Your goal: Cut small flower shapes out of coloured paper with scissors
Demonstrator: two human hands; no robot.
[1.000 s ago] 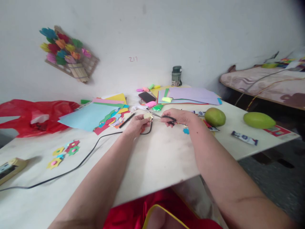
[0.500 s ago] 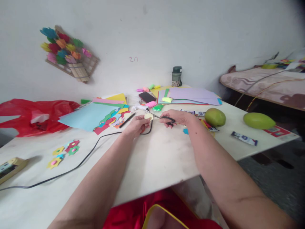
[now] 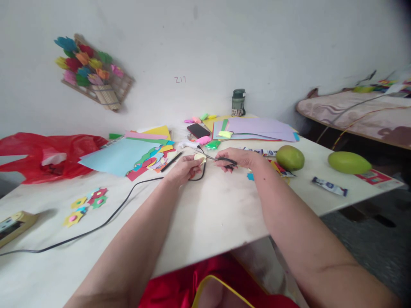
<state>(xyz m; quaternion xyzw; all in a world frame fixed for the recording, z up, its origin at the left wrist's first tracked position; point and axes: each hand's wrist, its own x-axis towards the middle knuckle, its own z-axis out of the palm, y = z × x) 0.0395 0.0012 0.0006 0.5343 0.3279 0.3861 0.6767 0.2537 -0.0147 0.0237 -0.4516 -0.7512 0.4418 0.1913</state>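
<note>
Pinched in the fingers of my left hand (image 3: 185, 169) is a small pale-yellow piece of paper (image 3: 200, 158). My right hand (image 3: 233, 158) grips a pair of black-handled scissors (image 3: 228, 161), whose blades point left and reach the paper's right edge. Both hands are above the middle of the white table (image 3: 212, 214). A white glue gun (image 3: 189, 145) lies just beyond the left hand, and its black cord (image 3: 128, 199) runs behind and under that hand. Left of the hand is a black pen or pencil (image 3: 171, 161) beside coloured paper scraps (image 3: 149, 162).
Several paper flowers (image 3: 98, 196) lie on the left, near a power strip (image 3: 16, 226) and a red plastic bag (image 3: 73, 156). Coloured sheets (image 3: 260, 128), a phone (image 3: 198, 130) and a tumbler (image 3: 238, 102) sit at the back. Two green fruits (image 3: 290, 158) and a small tube (image 3: 329, 186) are right.
The pale-yellow paper has turned slightly in my left fingers, and the scissor blades have shifted a little at its edge. Everything else looks the same.
</note>
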